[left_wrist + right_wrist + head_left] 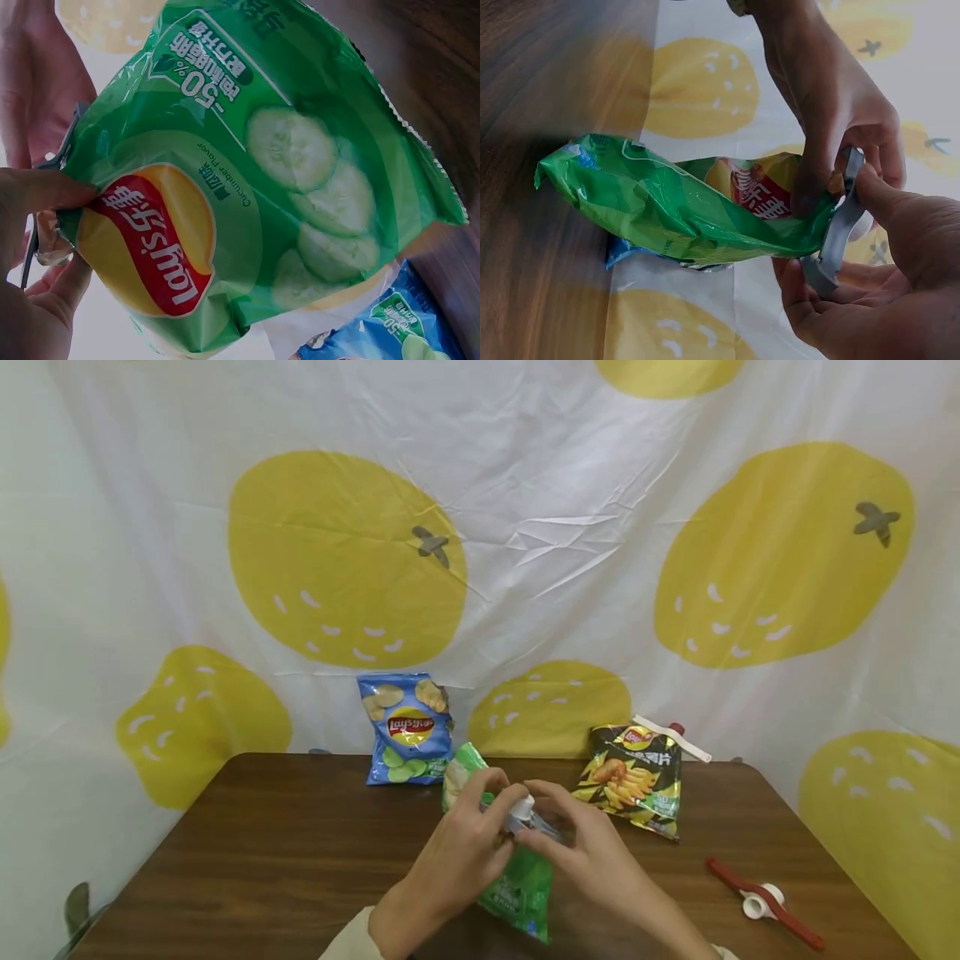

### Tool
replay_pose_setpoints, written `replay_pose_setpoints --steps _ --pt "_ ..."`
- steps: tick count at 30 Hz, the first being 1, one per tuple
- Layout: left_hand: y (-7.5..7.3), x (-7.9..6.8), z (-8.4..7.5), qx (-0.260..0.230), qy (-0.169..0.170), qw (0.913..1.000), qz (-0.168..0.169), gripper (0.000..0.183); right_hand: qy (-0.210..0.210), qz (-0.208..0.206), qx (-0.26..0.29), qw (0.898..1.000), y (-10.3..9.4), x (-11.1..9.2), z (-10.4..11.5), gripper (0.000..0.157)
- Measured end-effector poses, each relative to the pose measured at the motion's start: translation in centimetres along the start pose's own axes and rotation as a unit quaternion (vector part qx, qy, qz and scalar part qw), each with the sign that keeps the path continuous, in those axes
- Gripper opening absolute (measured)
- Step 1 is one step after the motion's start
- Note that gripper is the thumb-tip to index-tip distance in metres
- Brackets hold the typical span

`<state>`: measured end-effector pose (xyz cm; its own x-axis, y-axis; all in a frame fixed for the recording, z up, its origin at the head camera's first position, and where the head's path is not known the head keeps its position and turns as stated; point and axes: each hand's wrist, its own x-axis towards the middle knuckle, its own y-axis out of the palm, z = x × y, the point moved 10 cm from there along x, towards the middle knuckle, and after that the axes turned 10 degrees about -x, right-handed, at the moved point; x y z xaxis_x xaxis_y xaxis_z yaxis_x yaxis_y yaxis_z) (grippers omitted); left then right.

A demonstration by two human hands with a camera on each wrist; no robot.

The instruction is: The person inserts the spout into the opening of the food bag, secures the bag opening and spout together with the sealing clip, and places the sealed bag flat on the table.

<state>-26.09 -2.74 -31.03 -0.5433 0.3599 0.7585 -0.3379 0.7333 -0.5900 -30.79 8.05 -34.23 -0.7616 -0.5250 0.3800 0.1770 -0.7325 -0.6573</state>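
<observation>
Head view shows two hands turned toward each other, fingers bent: the left hand (461, 839) pinches the green bag (517, 885), just beneath both; the right hand (592, 847) grips the grey clip (840, 236) at its gathered end.

Hands (37, 192) hold a green chip bag (247, 187) (cucumber flavor) against a grey clip (67, 139); a blue bag (390, 326) shows below.

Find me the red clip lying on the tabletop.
In the head view, the red clip lies at lower right on the brown tabletop, right of the person's right hand and nearer the viewer than the black chip bag.
</observation>
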Motion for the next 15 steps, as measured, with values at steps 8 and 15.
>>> replay_pose_setpoints --steps 8,15 --pt "0.16 -0.07 -0.30 0.027 0.013 0.9995 -0.004 0.055 -0.010 -0.029 0.015 0.999 -0.66 -0.07 0.51 0.044" --pt "0.15 -0.10 -0.21 0.007 -0.016 0.9998 -0.011 0.057 -0.021 -0.072 0.019 0.997 -0.82 -0.14 0.80 0.037"
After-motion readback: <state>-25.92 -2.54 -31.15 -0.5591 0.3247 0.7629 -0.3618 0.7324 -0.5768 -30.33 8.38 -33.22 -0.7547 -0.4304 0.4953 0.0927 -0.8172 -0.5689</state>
